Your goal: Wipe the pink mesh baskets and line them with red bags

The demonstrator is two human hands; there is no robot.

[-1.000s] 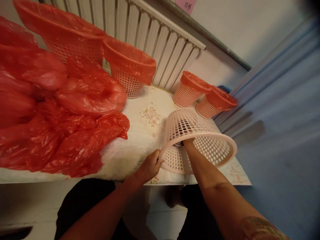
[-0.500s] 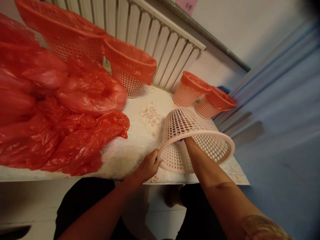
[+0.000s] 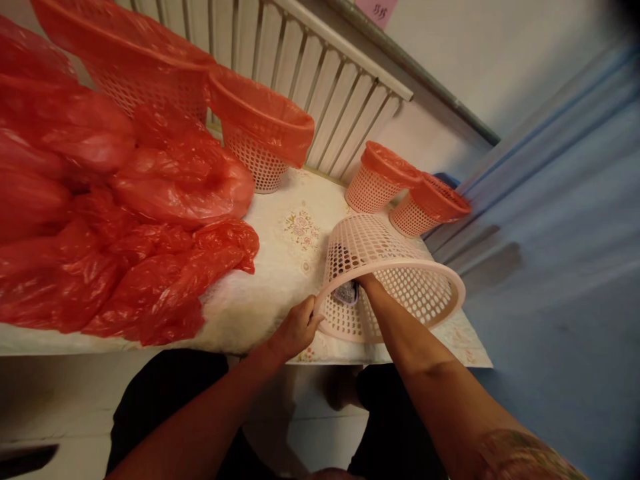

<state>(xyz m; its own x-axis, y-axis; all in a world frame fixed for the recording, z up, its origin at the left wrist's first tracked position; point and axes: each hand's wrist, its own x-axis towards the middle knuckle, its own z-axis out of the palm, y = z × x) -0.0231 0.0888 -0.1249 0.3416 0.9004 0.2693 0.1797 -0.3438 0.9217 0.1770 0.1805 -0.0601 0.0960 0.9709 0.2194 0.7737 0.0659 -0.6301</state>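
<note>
A pink perforated plastic wastebasket [image 3: 373,241] lies on its side on the table, its mouth facing me. My left hand [image 3: 301,327] is closed round the left part of its rim. My right hand [image 3: 366,281] reaches inside, against the left inner wall, with its fingers mostly hidden. In it is a grey cleaning cloth [image 3: 345,293] with a purplish edge, partly visible below the rim; its exact kind is hard to make out.
Red plastic bags [image 3: 125,253] are heaped on the left of the tablecloth [image 3: 285,267]. Bag-lined baskets [image 3: 265,127] stand along the radiator [image 3: 300,73], and two smaller lined baskets [image 3: 373,183] sit behind the wastebasket. A blue curtain [image 3: 560,267] hangs at the right.
My right hand has shifted left and lower inside the wastebasket, bringing the grey cloth into sight. My left hand keeps its hold on the rim.
</note>
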